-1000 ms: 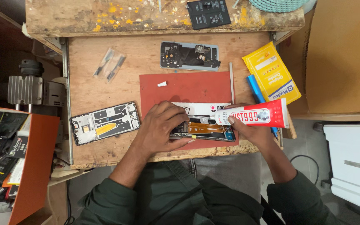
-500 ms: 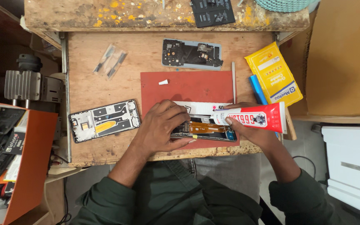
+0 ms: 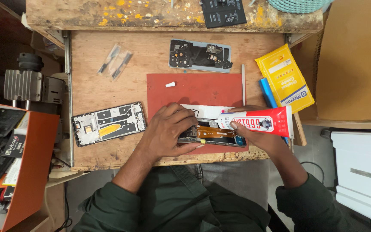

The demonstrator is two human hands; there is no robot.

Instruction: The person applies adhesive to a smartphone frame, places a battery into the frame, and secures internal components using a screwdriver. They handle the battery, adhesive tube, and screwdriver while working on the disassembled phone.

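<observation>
Hands are meeting over an opened phone (image 3: 213,135) at the lower centre of the frame, on the near edge of a red work mat (image 3: 194,88). Going left to right: an orange bin (image 3: 26,172) of parts is sitting at the lower left, a bare phone frame (image 3: 108,123) is lying on the wooden bench (image 3: 91,64) left of the mat, and the left hand (image 3: 170,131) is pressing down on the opened phone with fingers curled over its left end, pinning it rather than grasping it. A back cover (image 3: 200,56) is lying above the mat, and a small white cap (image 3: 171,84) is resting on the mat. Further right, the right hand (image 3: 254,135) is gripping a red-and-white glue tube (image 3: 256,122), nozzle pointing left at the phone's upper edge. A yellow packet (image 3: 284,81) is lying at the far right. Judging by the uncapped tube and the separate cover, gluing is under way; how much bead is laid cannot be told, and closing up looks still to come.
</observation>
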